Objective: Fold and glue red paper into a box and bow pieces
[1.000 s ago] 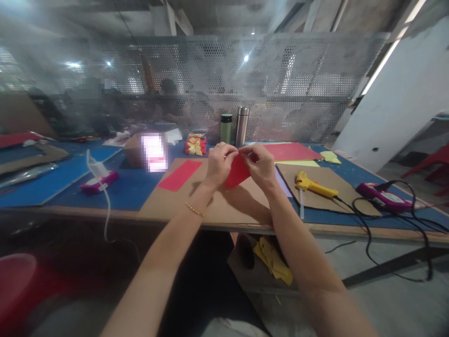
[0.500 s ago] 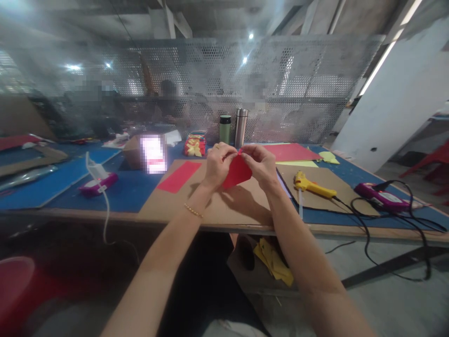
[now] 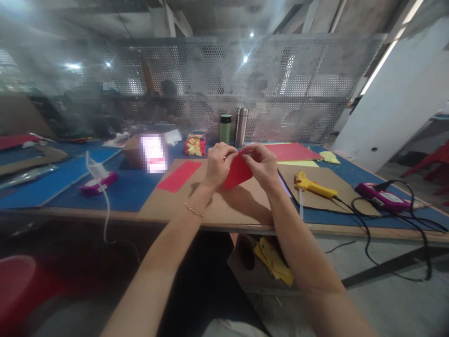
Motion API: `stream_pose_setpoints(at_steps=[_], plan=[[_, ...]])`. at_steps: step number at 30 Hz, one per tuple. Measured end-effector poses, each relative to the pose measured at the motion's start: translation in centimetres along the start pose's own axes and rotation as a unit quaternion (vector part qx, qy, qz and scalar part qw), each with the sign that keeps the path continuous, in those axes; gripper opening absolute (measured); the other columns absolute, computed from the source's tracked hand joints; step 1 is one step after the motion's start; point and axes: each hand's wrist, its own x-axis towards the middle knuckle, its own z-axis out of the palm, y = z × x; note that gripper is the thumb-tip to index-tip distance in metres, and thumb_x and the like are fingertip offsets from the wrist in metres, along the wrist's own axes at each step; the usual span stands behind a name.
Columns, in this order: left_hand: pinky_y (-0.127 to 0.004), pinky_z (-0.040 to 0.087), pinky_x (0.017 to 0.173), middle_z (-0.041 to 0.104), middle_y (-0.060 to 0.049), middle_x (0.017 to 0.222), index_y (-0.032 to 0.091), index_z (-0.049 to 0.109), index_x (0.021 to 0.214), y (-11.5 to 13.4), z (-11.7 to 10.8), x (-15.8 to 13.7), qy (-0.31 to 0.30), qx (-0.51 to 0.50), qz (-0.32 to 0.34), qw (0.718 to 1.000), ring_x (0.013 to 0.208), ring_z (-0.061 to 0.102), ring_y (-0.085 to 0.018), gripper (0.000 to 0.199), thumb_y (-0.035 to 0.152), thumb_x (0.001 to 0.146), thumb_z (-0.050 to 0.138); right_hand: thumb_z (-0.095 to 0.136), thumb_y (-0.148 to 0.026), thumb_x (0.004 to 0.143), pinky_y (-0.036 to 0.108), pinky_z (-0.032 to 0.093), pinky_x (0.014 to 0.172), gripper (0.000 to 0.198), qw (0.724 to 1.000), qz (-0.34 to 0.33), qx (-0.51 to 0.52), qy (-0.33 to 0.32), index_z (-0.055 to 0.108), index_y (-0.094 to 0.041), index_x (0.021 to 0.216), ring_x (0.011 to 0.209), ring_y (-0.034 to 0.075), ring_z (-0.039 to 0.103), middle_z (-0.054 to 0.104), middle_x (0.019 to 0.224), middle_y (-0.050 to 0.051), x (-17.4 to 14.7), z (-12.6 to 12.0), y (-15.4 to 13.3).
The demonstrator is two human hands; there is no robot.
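our left hand [image 3: 218,164] and right hand [image 3: 263,164], fingertips [image 3: 229,150] pinching a thin red piece [image 3: 238,175], above a flat brown cardboard sheet [image 3: 189,206], red rectangular strip [image 3: 180,176] on its left

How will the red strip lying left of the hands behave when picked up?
The red strip looks thin, so it's probably light and likely to flex. It lies flat on the cardboard, so its edges may be awkward to catch.

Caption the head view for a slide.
Left hand and right hand pinch a red sheet above brown cardboard, a yellow glue gun lying to the right.
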Motion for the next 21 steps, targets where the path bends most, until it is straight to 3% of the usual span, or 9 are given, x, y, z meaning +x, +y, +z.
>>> stream_pose_setpoints(at_steps=[5, 14, 21], plan=[[-0.043, 0.051, 0.093, 0.075, -0.005, 0.095, 0.025, 0.074, 0.092, -0.1, 0.0, 0.1, -0.007, -0.001, -0.004, 1.0, 0.098, 0.068, -0.023, 0.016, 0.022, 0.105, 0.065, 0.07, -0.03, 0.083, 0.031, 0.041, 0.064, 0.007, 0.996, -0.052, -0.073, 0.006, 0.074, -0.026, 0.086, 0.062, 0.014, 0.045, 0.067, 0.082, -0.001, -0.3, 0.0, -0.8], [-0.044, 0.052, 0.092, 0.076, -0.005, 0.095, 0.024, 0.075, 0.091, -0.4, 0.1, 0.2, -0.012, -0.007, -0.007, 1.0, 0.099, 0.069, -0.024, 0.016, 0.019, 0.103, 0.066, 0.068, -0.023, 0.086, 0.031, 0.043, 0.067, 0.006, 0.988, -0.094, -0.124, 0.01, 0.073, -0.025, 0.087, 0.063, 0.014, 0.045, 0.067, 0.087, 0.0, -0.3, -0.1, -0.6], [-0.042, 0.051, 0.091, 0.077, -0.005, 0.094, 0.024, 0.076, 0.089, -0.4, 0.3, 0.2, -0.007, -0.036, -0.016, 0.999, 0.098, 0.069, -0.024, 0.014, 0.016, 0.099, 0.07, 0.064, -0.018, 0.089, 0.029, 0.044, 0.064, 0.01, 0.968, -0.173, -0.184, 0.011, 0.073, -0.024, 0.088, 0.063, 0.014, 0.048, 0.065, 0.084, 0.0, -0.2, -0.2, 0.5]])
